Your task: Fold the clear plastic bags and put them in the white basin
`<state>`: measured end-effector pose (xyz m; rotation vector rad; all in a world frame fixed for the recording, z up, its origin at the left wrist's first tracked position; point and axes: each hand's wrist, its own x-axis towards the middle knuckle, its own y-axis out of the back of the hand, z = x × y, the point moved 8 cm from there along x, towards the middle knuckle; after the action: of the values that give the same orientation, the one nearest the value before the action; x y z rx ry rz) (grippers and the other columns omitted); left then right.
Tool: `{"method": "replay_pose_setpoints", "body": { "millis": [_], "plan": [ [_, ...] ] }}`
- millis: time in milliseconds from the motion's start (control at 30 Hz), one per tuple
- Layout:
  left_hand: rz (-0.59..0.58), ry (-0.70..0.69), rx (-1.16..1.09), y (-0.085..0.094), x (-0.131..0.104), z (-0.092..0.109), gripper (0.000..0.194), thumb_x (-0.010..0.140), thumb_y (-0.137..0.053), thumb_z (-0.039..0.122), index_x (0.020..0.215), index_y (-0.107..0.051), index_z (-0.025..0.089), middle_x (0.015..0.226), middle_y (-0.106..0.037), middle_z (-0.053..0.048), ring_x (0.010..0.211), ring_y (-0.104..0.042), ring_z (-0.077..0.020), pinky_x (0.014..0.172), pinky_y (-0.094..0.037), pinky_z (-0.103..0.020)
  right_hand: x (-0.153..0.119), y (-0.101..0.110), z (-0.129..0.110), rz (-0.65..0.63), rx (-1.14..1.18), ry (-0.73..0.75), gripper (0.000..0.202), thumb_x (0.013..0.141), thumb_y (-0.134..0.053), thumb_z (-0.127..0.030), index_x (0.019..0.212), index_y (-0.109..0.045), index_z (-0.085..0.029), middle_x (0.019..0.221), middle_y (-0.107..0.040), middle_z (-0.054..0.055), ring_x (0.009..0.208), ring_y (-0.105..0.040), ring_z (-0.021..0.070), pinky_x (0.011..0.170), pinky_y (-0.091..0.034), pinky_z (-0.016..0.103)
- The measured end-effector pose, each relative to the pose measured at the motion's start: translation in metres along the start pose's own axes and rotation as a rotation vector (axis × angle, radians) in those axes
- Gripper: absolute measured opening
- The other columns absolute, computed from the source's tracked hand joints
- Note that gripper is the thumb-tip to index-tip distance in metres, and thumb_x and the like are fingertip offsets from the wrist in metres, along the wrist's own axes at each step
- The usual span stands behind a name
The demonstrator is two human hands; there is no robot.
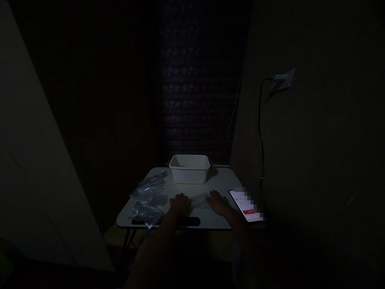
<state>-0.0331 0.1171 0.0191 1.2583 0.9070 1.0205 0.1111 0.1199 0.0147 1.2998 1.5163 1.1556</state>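
A clear plastic bag (200,200) lies flat on the small white table (219,176), between my two hands. At its left end my left hand (180,204) rests with the fingers curled down over the edge of the plastic. My right hand (218,202) lies palm down at the other end, fingers stretched out and touching the bag. Dim light hides the fingertips in part. Left of my left hand is a loose pile of crumpled clear plastic bags (148,188).
Behind my hands stands a white plastic basin (189,176) with dark handles. A lit phone (243,204) lies at the table's right edge. The table has a dark slot (192,221) along its front. A cable (260,120) hangs from a wall socket at right.
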Motion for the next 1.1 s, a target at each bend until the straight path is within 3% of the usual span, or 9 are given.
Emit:
{"method": "replay_pose_setpoints", "body": {
  "millis": [167, 367, 567, 800, 967, 1100],
  "plan": [
    [0.041, -0.046, 0.041, 0.006, 0.007, 0.005, 0.031, 0.07, -0.034, 0.033, 0.095, -0.046, 0.02, 0.097, -0.046, -0.012, 0.088, -0.041, -0.0254, 0.069, -0.03, -0.043, 0.002, 0.01, 0.0, 0.054, 0.092, 0.049, 0.041, 0.073, -0.029, -0.033, 0.107, -0.038, -0.013, 0.112, -0.039, 0.011, 0.101, -0.034, 0.0174, 0.08, -0.027, 0.028],
    [0.08, 0.017, 0.038, 0.007, 0.009, -0.001, 0.028, 0.069, -0.035, 0.025, 0.093, -0.047, 0.018, 0.09, -0.051, -0.01, 0.085, -0.045, -0.0213, 0.07, -0.031, -0.036, -0.002, 0.021, 0.015, 0.094, 0.058, -0.152, 0.027, 0.069, -0.034, -0.021, 0.086, -0.053, -0.012, 0.09, -0.054, 0.013, 0.083, -0.049, 0.017, 0.065, -0.034, 0.024],
    [0.036, 0.015, -0.022, 0.006, 0.01, 0.002, 0.024, 0.069, -0.037, 0.028, 0.084, -0.051, 0.017, 0.084, -0.055, -0.009, 0.08, -0.049, -0.0195, 0.066, -0.033, -0.03, -0.006, 0.02, 0.0, 0.02, 0.154, -0.192, 0.026, 0.067, -0.033, -0.019, 0.083, -0.052, -0.012, 0.081, -0.058, 0.011, 0.07, -0.053, 0.0161, 0.052, -0.034, 0.022],
    [0.035, -0.087, -0.35, -0.001, 0.019, 0.02, 0.023, 0.065, -0.037, 0.017, 0.075, -0.057, 0.014, 0.082, -0.058, -0.007, 0.076, -0.051, -0.0138, 0.066, -0.034, -0.02, 0.006, 0.014, -0.008, 0.081, 0.267, -0.125, 0.029, 0.065, -0.036, -0.02, 0.091, -0.049, -0.014, 0.094, -0.053, 0.008, 0.084, -0.048, 0.0145, 0.063, -0.034, 0.02],
    [0.101, -0.001, -0.451, 0.007, 0.018, 0.011, 0.027, 0.065, -0.035, 0.015, 0.084, -0.055, 0.013, 0.087, -0.057, -0.007, 0.08, -0.05, -0.0136, 0.068, -0.034, -0.02, 0.015, 0.01, -0.007, 0.135, 0.482, -0.196, 0.034, 0.064, -0.036, -0.016, 0.097, -0.045, -0.014, 0.1, -0.049, 0.008, 0.09, -0.044, 0.0148, 0.068, -0.034, 0.02],
    [0.14, 0.082, -0.553, 0.008, 0.019, 0.0, 0.031, 0.067, -0.033, 0.015, 0.093, -0.05, 0.01, 0.089, -0.056, -0.009, 0.078, -0.05, -0.0134, 0.065, -0.036, -0.02, 0.013, 0.008, 0.0, 0.123, 0.615, -0.256, 0.034, 0.068, -0.03, -0.019, 0.099, -0.042, -0.011, 0.095, -0.051, 0.011, 0.08, -0.049, 0.0148, 0.059, -0.038, 0.021]
  ]
}}
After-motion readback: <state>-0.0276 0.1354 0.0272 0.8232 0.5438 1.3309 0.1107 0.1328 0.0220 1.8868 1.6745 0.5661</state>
